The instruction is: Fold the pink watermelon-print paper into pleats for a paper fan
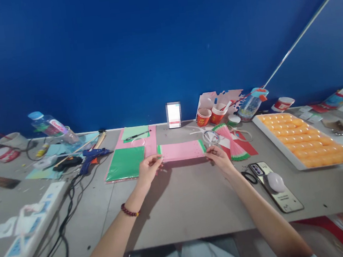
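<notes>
A pink paper strip (pixel 181 150) with green ends lies across the middle of the grey table (pixel 180 209). My left hand (pixel 149 168) pinches its left end and my right hand (pixel 219 157) pinches its right end, both with fingers closed on the paper. A bead bracelet circles my left wrist. Just left of the strip lies a green sheet (pixel 126 163) on a larger pink sheet (pixel 148 141). A folded pink and green paper fan (pixel 233 144) lies just right of my right hand.
A phone (pixel 275 185) and scissors (pixel 249 176) lie at the right. A tray of orange balls (pixel 305 137) sits far right. Red paper cups (pixel 210 116), a tape ring (pixel 210 136), a blue glue gun (pixel 93 156), a power strip (pixel 31 225) and cables fill the back and left.
</notes>
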Demonstrator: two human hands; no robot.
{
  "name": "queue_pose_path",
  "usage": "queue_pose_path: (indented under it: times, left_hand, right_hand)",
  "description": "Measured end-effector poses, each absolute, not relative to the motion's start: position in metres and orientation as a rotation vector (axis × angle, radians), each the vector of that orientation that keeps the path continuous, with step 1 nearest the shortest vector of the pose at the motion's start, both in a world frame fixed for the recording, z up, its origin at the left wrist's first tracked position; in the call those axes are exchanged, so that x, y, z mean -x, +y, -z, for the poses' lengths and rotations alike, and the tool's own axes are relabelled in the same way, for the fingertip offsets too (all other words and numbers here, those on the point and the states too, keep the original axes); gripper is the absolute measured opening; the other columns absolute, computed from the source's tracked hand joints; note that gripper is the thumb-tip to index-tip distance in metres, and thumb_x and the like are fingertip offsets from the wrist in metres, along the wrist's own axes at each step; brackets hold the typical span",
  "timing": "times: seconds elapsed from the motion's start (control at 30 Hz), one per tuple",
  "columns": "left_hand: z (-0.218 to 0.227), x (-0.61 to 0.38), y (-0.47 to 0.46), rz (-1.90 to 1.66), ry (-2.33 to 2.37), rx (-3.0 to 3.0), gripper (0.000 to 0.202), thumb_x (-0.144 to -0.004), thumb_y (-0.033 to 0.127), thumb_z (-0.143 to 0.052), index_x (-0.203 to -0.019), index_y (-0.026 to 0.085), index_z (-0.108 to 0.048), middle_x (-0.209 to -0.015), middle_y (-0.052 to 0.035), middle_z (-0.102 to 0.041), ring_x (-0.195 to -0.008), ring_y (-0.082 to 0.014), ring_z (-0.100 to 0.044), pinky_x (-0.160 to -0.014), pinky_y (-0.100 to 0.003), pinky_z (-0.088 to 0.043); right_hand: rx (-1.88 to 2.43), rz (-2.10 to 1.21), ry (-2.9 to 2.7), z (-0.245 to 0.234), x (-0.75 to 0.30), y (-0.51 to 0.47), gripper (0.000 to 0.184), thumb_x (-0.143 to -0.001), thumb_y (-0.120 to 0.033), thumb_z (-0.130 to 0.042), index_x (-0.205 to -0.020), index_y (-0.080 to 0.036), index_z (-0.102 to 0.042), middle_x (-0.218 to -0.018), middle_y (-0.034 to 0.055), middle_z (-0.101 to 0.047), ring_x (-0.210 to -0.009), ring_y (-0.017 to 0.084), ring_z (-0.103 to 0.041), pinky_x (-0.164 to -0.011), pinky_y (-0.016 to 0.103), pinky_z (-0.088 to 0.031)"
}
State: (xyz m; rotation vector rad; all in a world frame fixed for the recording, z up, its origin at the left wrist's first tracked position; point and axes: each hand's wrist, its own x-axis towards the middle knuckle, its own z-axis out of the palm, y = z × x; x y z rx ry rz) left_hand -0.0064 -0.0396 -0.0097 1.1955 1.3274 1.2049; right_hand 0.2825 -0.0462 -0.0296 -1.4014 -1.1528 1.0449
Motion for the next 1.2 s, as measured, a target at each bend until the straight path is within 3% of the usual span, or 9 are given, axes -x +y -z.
queue_pose_path:
  times: [0.23,0.4,0.53,0.73,0.83,1.0,1.2]
  left_hand:
    - [0.02,0.002,-0.047,-1.024,1.547,-1.967,0.008,-0.08,0.018,-0.055,-0.081,0.019,-0.063,-0.074,-0.0016,-0.066,-0.063,-0.0138,-0.059,-0.065,-0.026,-0.047]
    - [0.022,-0.003,-0.052,-0.661,1.706,-2.106,0.009,-0.084,0.013,-0.052,-0.084,0.017,-0.06,-0.077,-0.0035,-0.066,-0.068,-0.0165,-0.062,-0.065,-0.027,-0.046]
    - [0.021,-0.009,-0.059,-0.438,1.886,-2.347,0.014,-0.088,0.013,-0.045,-0.093,0.015,-0.058,-0.091,-0.0095,-0.063,-0.073,-0.02,-0.062,-0.061,-0.029,-0.045]
    - [0.024,-0.025,-0.065,-0.534,1.386,-2.808,0.027,-0.086,0.003,-0.04,-0.099,0.018,-0.059,-0.099,-0.0096,-0.06,-0.097,-0.0239,-0.057,-0.083,-0.038,-0.047]
    - [0.027,-0.031,-0.064,-0.525,1.251,-2.75,0.024,-0.088,0.005,-0.042,-0.099,0.016,-0.06,-0.096,-0.0089,-0.061,-0.094,-0.0229,-0.057,-0.081,-0.037,-0.047]
    - [0.023,-0.034,-0.05,-0.5,1.184,-2.606,0.019,-0.092,0.025,-0.048,-0.094,0.016,-0.065,-0.093,-0.0088,-0.064,-0.092,-0.0222,-0.058,-0.081,-0.035,-0.046]
    - [0.014,-0.036,-0.027,-0.418,1.128,-2.395,0.021,-0.091,0.022,-0.049,-0.09,0.02,-0.07,-0.094,-0.0064,-0.069,-0.093,-0.0207,-0.062,-0.079,-0.031,-0.046]
  right_hand:
    - [1.595,-0.732,-1.526,0.039,-0.284,-0.047,0.015,-0.063,-0.032,-0.051,-0.071,-0.02,-0.057,-0.061,-0.0003,-0.057,-0.058,0.015,-0.053,-0.059,0.027,-0.042]
    - [1.649,-0.602,-1.656,0.039,-0.279,-0.051,0.011,-0.063,-0.025,-0.048,-0.066,-0.022,-0.058,-0.058,0.0,-0.058,-0.059,0.017,-0.053,-0.06,0.027,-0.04]
    - [1.663,-0.511,-1.734,0.037,-0.276,-0.053,0.009,-0.066,-0.022,-0.048,-0.067,-0.022,-0.057,-0.058,0.0012,-0.058,-0.063,0.019,-0.054,-0.067,0.029,-0.039]
    - [1.685,-0.466,-1.787,0.037,-0.276,-0.052,0.01,-0.067,-0.019,-0.048,-0.068,-0.022,-0.057,-0.057,0.0014,-0.058,-0.062,0.019,-0.055,-0.064,0.029,-0.04]
    - [1.69,-0.456,-1.801,0.039,-0.277,-0.051,0.01,-0.068,-0.019,-0.049,-0.07,-0.022,-0.058,-0.058,0.0015,-0.058,-0.063,0.019,-0.056,-0.065,0.028,-0.041]
    - [1.68,-0.482,-1.832,0.039,-0.281,-0.05,0.014,-0.07,-0.019,-0.05,-0.075,-0.02,-0.063,-0.061,0.0024,-0.06,-0.065,0.019,-0.057,-0.066,0.029,-0.042]
    - [1.613,-0.57,-1.905,0.029,-0.293,-0.048,0.012,-0.072,-0.023,-0.055,-0.073,-0.02,-0.067,-0.078,0.0057,-0.066,-0.076,0.02,-0.061,-0.073,0.03,-0.045]
